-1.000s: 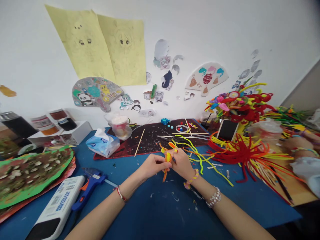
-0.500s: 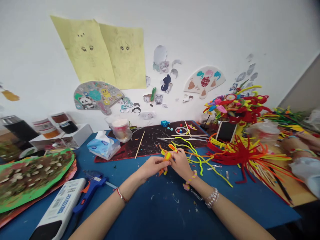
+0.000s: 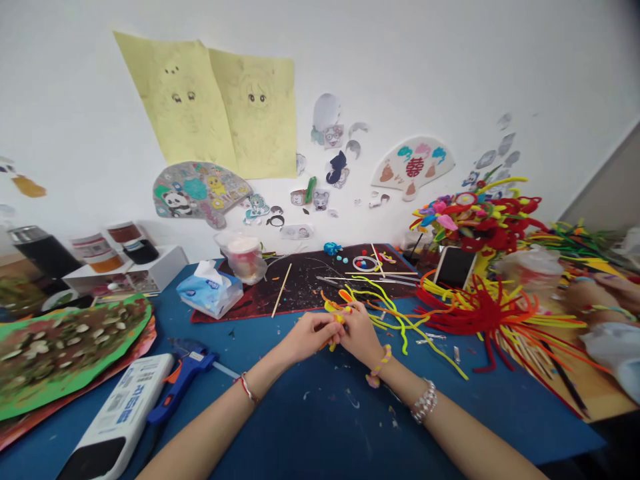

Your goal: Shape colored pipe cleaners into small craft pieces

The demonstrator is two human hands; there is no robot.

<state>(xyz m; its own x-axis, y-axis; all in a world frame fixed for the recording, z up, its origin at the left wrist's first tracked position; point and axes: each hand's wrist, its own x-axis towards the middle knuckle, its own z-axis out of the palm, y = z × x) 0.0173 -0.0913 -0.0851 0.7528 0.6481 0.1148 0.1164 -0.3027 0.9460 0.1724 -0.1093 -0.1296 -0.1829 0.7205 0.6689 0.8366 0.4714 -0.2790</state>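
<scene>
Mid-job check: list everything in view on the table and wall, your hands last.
Glue gun: one, blue and orange, front left.
Tissue packet: one, blue and white, back left.
Plastic cup: one, clear, back.
Craft mat: one, dark red, back centre.
Loose pipe cleaners: several, yellow-green, centre right.
Pipe-cleaner bundle: one, red and yellow, right.
Phone: one, black, back right.
Seed-covered board: one, green, far left.
Paper sheets: two, yellow, on wall.
Co-worker's sleeve: one, pale blue, right edge.
Left hand: one, centre, pinching yellow-orange pipe-cleaner piece.
Right hand: one, centre, on same piece.
</scene>
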